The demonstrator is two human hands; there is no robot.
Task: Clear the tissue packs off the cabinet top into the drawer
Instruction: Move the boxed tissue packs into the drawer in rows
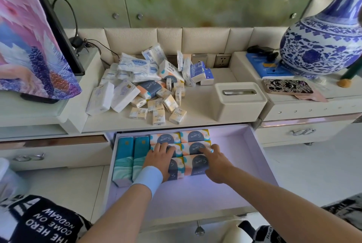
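Meanwhile, a person is reaching w/ both arms into the open drawer (254, 148) below the bench (197, 108). The left hand (159, 156), wearing a pale blue wristband (147, 179), is lying flat w/ fingers straight on the left column of S.pure packs (195, 137), gripping nothing. The right hand (214, 164) is resting palm-down, its index finger stretching onto the middle pack of the right column. It is holding nothing either, though how its other fingers are lying is unclear. Six S.pure packs are sitting in 2 columns of 3 at the back of the drawer, touching one another. Two teal packs (123, 156) are lying side by side just left of them, against the drawer's left wall. A loose pile of tissue packs (148, 86) is lying on the bench above, left of ctr: white ones, blue-printed ones, small yellow "Face" packs & one more S.pure pack. A beige tissue box (240, 103) is sitting just right of the pile, apart from it. Farther right, on a raised side unit, a blue-and-white vase (321, 42) is standing beside a blue booklet (270, 69) & a patterned case (287, 86). At far left, a floral cloth (29, 46) is hanging over a dark screen (64, 46).
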